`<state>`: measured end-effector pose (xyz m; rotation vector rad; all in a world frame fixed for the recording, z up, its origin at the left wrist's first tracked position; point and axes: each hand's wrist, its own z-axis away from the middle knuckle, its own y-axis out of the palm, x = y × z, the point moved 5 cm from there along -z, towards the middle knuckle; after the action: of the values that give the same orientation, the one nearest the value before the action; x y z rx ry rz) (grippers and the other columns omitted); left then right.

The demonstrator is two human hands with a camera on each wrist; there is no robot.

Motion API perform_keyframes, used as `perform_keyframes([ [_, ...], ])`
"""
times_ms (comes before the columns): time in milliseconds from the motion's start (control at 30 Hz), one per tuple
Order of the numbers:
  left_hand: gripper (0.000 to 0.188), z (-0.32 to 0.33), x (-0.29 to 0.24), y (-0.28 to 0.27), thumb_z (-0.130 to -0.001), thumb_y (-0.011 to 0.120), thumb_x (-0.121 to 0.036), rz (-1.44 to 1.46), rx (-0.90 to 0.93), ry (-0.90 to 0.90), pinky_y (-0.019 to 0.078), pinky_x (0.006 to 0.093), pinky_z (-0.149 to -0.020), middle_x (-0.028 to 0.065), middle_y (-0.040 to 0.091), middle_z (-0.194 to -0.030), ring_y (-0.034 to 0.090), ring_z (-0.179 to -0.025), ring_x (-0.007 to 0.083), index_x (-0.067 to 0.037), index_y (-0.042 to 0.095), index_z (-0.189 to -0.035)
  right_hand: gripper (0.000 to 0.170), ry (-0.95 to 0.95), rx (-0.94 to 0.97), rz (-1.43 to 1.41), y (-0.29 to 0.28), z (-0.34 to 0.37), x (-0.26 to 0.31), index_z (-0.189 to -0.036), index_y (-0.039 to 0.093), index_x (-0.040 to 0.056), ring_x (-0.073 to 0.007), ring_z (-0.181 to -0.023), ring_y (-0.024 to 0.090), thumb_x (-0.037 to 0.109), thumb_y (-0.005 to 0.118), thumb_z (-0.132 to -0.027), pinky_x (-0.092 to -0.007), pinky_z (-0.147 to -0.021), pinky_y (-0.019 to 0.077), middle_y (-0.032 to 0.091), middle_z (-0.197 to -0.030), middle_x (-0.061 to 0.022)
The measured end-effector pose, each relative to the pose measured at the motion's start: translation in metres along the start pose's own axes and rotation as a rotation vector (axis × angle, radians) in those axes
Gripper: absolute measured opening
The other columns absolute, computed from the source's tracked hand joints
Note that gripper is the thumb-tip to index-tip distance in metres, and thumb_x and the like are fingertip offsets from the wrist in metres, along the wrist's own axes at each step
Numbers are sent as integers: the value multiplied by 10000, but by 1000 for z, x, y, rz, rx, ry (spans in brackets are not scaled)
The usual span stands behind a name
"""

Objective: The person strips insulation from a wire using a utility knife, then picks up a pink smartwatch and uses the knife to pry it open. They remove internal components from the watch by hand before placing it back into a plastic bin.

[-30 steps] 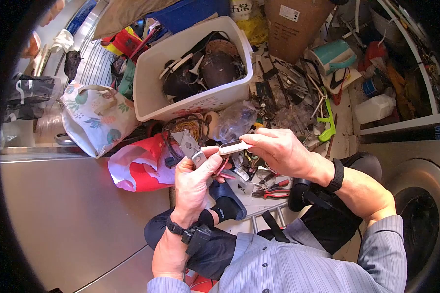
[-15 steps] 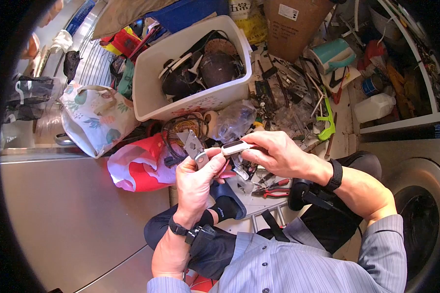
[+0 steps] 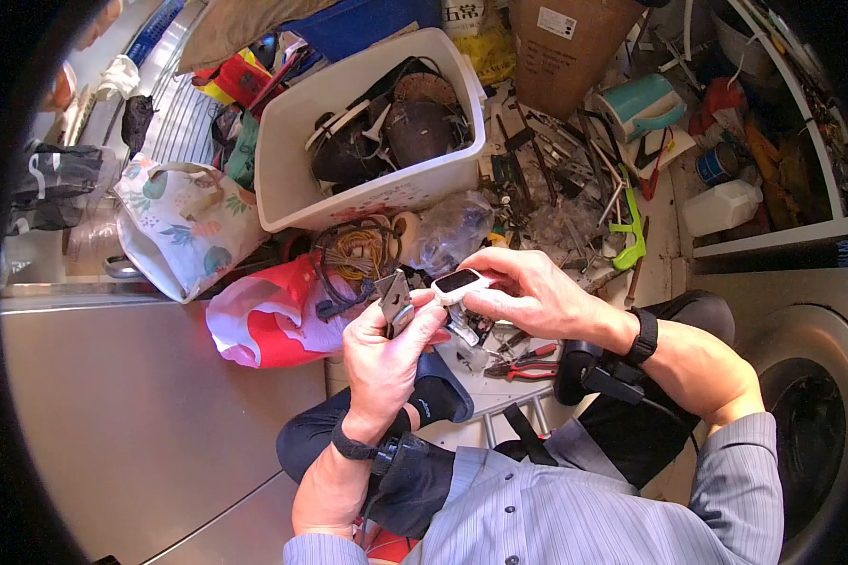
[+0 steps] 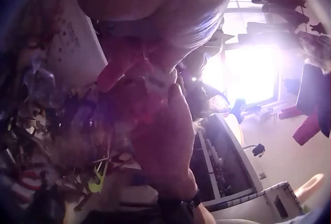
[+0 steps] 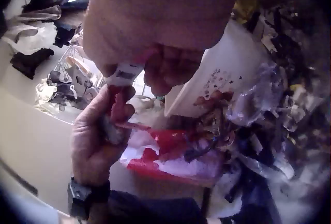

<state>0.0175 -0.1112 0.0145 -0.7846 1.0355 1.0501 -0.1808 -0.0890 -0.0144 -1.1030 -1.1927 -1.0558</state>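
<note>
In the head view the left hand (image 3: pixel 383 363) grips a grey metal tool with a flat plate (image 3: pixel 395 294), thumb and fingers around its lower part. The right hand (image 3: pixel 537 299) pinches a small white device with a dark oval face (image 3: pixel 458 282) between thumb and fingers. The left fingertips touch or nearly touch the device's left end. Seen from the right wrist, the white device (image 5: pixel 124 74) lies between the two hands, above the left hand (image 5: pixel 93 149). The left wrist view is dim and glare hides the held things.
A white bin (image 3: pixel 367 202) holds dark items. Scattered tools and metal parts lie right of it, with red-handled pliers (image 3: pixel 521 371) near the feet. A red and white bag (image 3: pixel 269 315), a patterned bag (image 3: pixel 188 226) and a washing machine door (image 3: pixel 810 414) flank the person.
The left hand has turned and shifted slightly right, tilting the metal tool more upright. The white device has turned so its dark face shows more fully, still in the right hand.
</note>
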Motion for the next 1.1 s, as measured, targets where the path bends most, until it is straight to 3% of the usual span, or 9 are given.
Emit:
perform_keyframes([
  [233, 214, 2, 2, 5, -941, 760, -88, -51, 6, 50, 600, 252, -734, 49, 743, -987, 697, -814, 99, 7, 738, -1132, 412, 114, 16, -81, 0, 0, -4, -1109, 674, -47, -119, -789, 610, 320, 716, -927, -302, -724, 518, 675, -832, -107],
  [300, 186, 1, 3, 6, -959, 723, -52, -25, -14, 68, 601, 270, -691, 85, 751, -915, 729, -748, 150, 36, 728, -1123, 422, 155, 51, 33, -2, 1, -1, -1104, 674, -53, -106, -802, 596, 325, 719, -921, -289, -726, 510, 669, -844, -91],
  [400, 204, -1, 9, 3, -941, 762, -90, -23, 7, 52, 576, 242, -679, 45, 747, -941, 702, -777, 98, 3, 743, -1122, 405, 146, 32, 4, -1, 1, -2, -1114, 680, -44, -101, -823, 598, 311, 729, -925, -282, -732, 512, 678, -874, -70],
  [500, 201, 1, 5, 4, -942, 762, -97, 25, -1, 14, 552, 232, -643, 44, 750, -909, 714, -747, 107, -2, 744, -1119, 387, 149, 58, -159, 0, 1, -5, -1157, 676, -31, -92, -844, 598, 274, 742, -929, -273, -741, 513, 682, -910, -51],
  [733, 197, 1, -1, 4, -949, 754, -100, 1, -3, 36, 543, 230, -627, 52, 752, -897, 725, -742, 120, -2, 741, -1120, 433, 29, 67, -126, -1, 3, 1, -1255, 631, -31, -93, -899, 613, 228, 749, -930, -283, -791, 534, 696, -972, -62],
  [933, 190, -3, 3, 2, -955, 744, -98, 97, 7, -18, 537, 219, -607, 49, 749, -887, 684, -707, 86, 10, 739, -1111, 414, 83, 88, -236, 2, 3, -7, -1282, 614, -31, -96, -882, 621, 179, 699, -935, -283, -784, 537, 694, -958, -55],
  [1000, 189, -3, 3, 2, -955, 745, -99, 145, -27, -55, 525, 213, -590, 41, 742, -872, 668, -707, 73, 13, 740, -1107, 408, 224, 180, -280, 3, 4, -6, -1334, 574, -39, -86, -864, 624, 112, 667, -967, -267, -782, 539, 676, -1044, -50],
  [1100, 188, -4, 4, 0, -954, 745, -97, 135, -18, -56, 524, 216, -589, 34, 737, -870, 671, -723, 73, 7, 740, -1110, 407, 204, 178, -303, 4, 3, -2, -1332, 571, -46, -95, -828, 634, 148, 656, -985, -271, -769, 544, 681, -1026, -58],
])
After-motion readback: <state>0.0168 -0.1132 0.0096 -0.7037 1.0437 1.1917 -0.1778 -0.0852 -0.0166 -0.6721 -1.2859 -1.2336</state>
